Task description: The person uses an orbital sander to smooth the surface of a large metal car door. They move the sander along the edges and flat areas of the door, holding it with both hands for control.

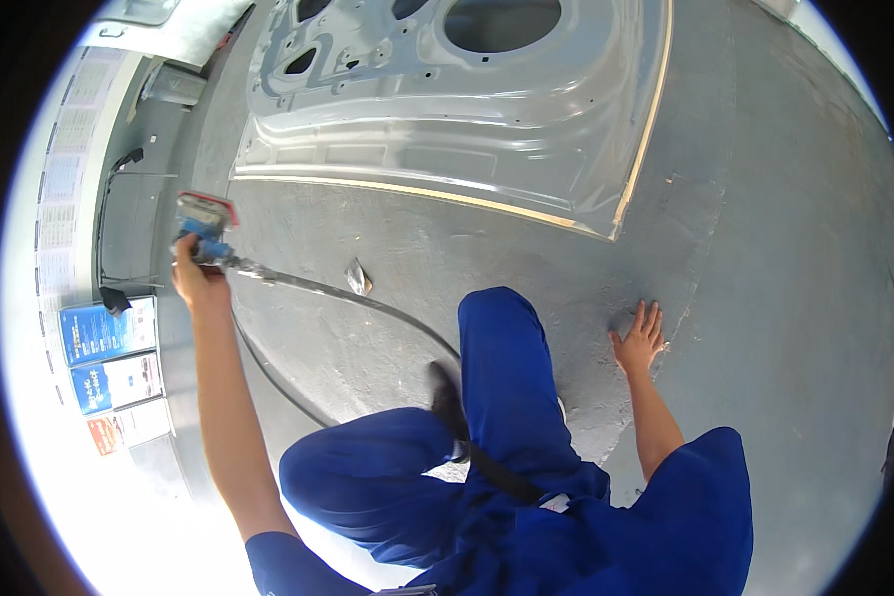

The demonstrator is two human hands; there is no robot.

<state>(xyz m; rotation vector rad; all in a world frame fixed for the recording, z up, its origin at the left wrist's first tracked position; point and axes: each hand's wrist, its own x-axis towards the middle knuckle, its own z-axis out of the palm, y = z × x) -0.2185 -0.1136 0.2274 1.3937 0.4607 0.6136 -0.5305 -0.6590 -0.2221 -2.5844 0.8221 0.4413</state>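
Note:
My left hand [197,280] is wrapped round a blue and grey sander [205,221] with a red-edged pad, held out at the far left. The pad side is turned up and away from me. From the sander's near end a grey hose [353,296] runs back toward my knees. On the right, my right hand [641,343] lies on the grey floor [765,298] with its fingers spread, holding nothing. Ahead of both hands is a grey car door panel [397,154] with cut-out holes, bordered by a yellowish strip [467,202].
A small crumpled silvery scrap [359,277] lies on the floor between the hose and the panel. Along the left wall stand a grey bin [175,85], a thin metal frame [149,175] and several posters [109,328]. My bent blue-clad knees are close below the hose.

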